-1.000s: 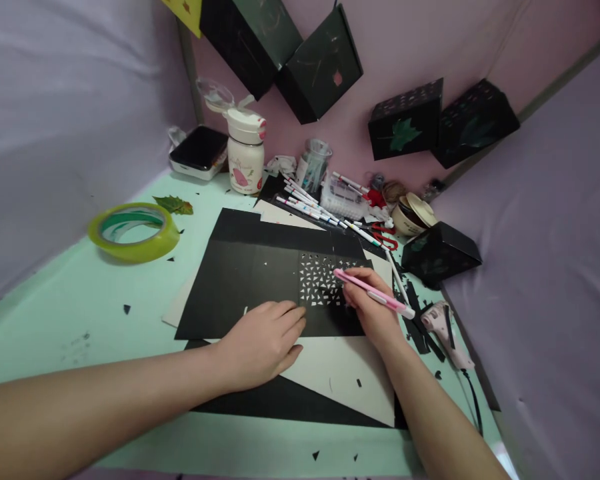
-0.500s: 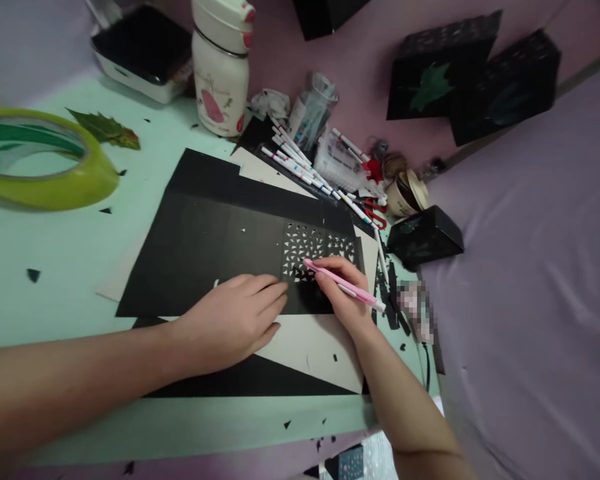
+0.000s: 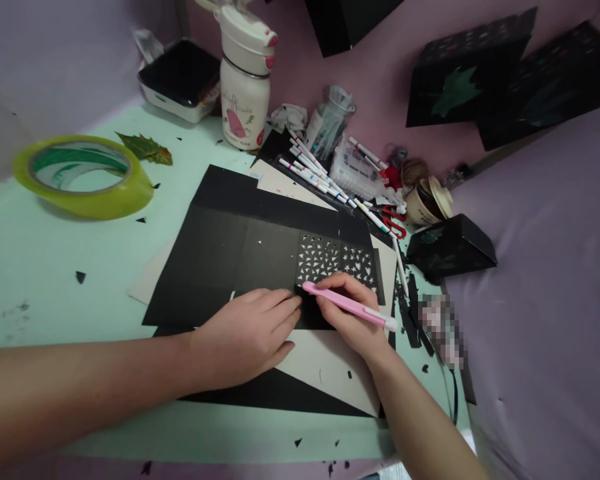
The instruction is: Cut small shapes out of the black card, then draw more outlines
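Table (image 3: 40, 260), pale green, lies beneath your whole work area. Black card (image 3: 220, 247) rests flat near its middle, over a pale sheet (image 3: 325, 363) showing along the card's lower edge. Your left hand (image 3: 257, 333) lies palm-down on the card's lower part, spread flat with fingers outstretched. Your right hand (image 3: 353, 317) pinches a pink pen-shaped tool (image 3: 347, 305) between thumb and fingers; its pink end is just beside your left fingertips, contact with card cannot be told. Leaf (image 3: 145, 148), upper left. Tiny pale triangles (image 3: 317, 260) pattern the card's right part.
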`<state>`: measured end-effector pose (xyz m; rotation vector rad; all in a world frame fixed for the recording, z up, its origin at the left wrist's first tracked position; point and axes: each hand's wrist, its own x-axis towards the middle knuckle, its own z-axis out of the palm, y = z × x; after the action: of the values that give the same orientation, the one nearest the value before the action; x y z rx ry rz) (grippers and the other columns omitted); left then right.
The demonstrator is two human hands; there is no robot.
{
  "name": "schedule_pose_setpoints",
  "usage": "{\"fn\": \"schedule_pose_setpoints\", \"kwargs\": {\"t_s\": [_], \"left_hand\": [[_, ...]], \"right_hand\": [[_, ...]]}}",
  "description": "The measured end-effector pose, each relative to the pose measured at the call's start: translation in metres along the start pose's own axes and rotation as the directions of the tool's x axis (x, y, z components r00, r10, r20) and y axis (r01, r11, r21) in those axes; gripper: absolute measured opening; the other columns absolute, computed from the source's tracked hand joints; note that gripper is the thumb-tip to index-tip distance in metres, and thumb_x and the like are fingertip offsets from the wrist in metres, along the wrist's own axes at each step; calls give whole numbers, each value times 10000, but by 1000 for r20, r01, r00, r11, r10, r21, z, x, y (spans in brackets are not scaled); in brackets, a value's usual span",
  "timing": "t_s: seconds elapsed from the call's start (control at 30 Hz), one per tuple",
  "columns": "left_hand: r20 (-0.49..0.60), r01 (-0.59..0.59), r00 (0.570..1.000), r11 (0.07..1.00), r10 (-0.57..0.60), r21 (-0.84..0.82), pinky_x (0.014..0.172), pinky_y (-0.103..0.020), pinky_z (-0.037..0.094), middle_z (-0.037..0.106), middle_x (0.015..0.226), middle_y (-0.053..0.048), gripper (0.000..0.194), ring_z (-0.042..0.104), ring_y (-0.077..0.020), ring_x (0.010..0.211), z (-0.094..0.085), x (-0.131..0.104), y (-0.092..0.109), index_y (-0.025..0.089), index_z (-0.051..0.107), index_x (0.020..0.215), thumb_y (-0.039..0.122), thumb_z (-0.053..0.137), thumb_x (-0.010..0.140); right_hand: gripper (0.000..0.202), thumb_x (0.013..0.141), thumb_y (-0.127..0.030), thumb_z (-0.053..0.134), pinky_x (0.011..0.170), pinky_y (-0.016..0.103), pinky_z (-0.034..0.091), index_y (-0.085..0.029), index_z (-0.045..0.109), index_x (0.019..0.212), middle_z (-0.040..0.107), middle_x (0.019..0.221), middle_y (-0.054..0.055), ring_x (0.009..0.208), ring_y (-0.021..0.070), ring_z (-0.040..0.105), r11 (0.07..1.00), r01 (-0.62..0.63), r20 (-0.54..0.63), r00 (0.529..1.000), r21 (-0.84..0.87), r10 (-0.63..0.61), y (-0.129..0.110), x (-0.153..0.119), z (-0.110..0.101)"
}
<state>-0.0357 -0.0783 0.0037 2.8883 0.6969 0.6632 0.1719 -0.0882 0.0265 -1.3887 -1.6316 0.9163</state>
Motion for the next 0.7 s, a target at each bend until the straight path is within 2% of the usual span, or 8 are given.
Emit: {"fn": "schedule_pose_setpoints", "kwargs": {"t_s": [0.13, 0.33, 0.5, 0.7], "left_hand": [[14, 12, 1000, 1000, -12, -19, 860, -389, 453, 657, 1153, -135, 313, 570, -272, 1068, -2, 0, 0, 90, 625, 1105, 309, 512, 911], [34, 37, 999, 997, -35, -61, 850, -390, 445, 662, 1128, -114, 296, 570, -269, 1051, -4, 0, -2, 106, 613, 1105, 301, 512, 906], [2, 42, 999, 996, -42, -74, 874, -386, 432, 665, 1117, -106, 300, 561, -263, 1063, -2, 1, -2, 98, 615, 1114, 288, 499, 913], [-3, 68, 998, 993, -68, -99, 894, -378, 429, 667, 1145, -94, 306, 558, -246, 1084, -3, 1, -2, 100, 619, 1129, 280, 472, 930]], "right_hand": [[100, 797, -115, 586, 601, 273, 434, -206, 625, 814, 611, 734, -5, 645, 138, 559, 997, 66, -33, 997, -46, -67, 7, -2, 4], [98, 796, -109, 564, 600, 289, 424, -206, 559, 790, 568, 727, -3, 647, 147, 543, 982, 188, 8, 982, 1, -188, 14, -6, 6], [123, 771, -81, 578, 622, 297, 446, -202, 565, 787, 579, 735, 7, 671, 156, 565, 974, 228, 11, 974, -11, -228, 13, -5, 6], [125, 766, -88, 594, 634, 310, 474, -207, 585, 800, 619, 746, 21, 681, 173, 597, 976, 217, 10, 976, -14, -216, 14, -4, 6]]}}
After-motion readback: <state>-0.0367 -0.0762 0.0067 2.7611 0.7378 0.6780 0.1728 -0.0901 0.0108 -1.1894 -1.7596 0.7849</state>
